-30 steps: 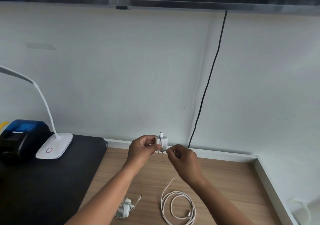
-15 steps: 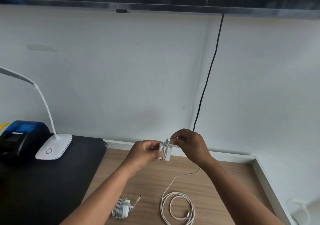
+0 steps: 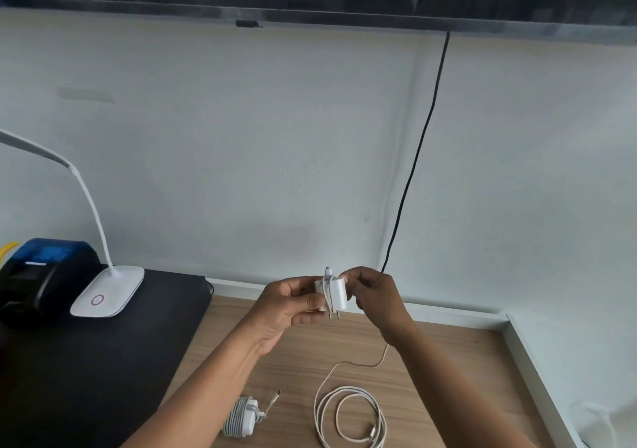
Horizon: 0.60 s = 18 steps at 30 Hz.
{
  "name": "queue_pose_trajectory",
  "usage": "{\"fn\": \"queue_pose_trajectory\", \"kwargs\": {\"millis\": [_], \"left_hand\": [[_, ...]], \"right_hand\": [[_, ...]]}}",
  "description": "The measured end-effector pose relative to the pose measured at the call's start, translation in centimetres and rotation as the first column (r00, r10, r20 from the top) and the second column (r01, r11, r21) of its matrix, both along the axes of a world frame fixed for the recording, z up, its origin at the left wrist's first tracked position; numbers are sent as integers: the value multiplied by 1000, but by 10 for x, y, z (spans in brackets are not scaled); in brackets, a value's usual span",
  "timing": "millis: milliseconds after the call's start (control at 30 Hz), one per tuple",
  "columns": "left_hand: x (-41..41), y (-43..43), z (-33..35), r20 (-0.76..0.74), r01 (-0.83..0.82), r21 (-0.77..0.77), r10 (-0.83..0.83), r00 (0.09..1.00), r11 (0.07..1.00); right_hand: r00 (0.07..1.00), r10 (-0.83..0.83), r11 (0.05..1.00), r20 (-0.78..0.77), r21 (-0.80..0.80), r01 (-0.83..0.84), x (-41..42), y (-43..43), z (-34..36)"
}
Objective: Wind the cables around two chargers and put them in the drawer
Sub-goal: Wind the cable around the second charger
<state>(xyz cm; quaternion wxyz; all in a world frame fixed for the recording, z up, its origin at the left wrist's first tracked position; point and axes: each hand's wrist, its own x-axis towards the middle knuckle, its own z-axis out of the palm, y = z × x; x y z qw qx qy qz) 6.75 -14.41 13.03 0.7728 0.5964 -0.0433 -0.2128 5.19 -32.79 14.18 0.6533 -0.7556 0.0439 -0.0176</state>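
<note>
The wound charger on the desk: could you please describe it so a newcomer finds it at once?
On the wooden desk, look at the near edge beside the black mat. The wound charger lies left of the loose cable; unlike the held charger, its cable is wrapped tight round it.

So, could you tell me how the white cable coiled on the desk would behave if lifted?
Probably floppy: the white cable lies in slack loops on the desk and sags below the right hand. Lifted, the coil would likely fall open. It seems light, being thin.
</note>
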Motion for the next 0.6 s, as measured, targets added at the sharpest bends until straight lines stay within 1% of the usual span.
{"fn": "queue_pose_trajectory", "kwargs": {"millis": [100,267,333,433,600], "left_hand": [[2,-3,0,-43,-61,-46,59,997,997],[7,-7,4,-133,-184,-84,172,976,979],[10,-7,4,-157,-233,-75,219,963,970],[13,-7,2,-167,-287,-49,275,947,957],[19,-5,2,-105,-334,2,332,937,943]], "right_hand": [[999,-42,999,-29,-13,41,-3,8,-7],[998,-63,995,-23,-73,61,-9,23,-17],[998,-62,988,-5,-145,60,-11,27,-22],[999,-53,950,9,-308,53,-12,31,-28],[998,-23,882,58,-468,47,-15,33,-32]]}}
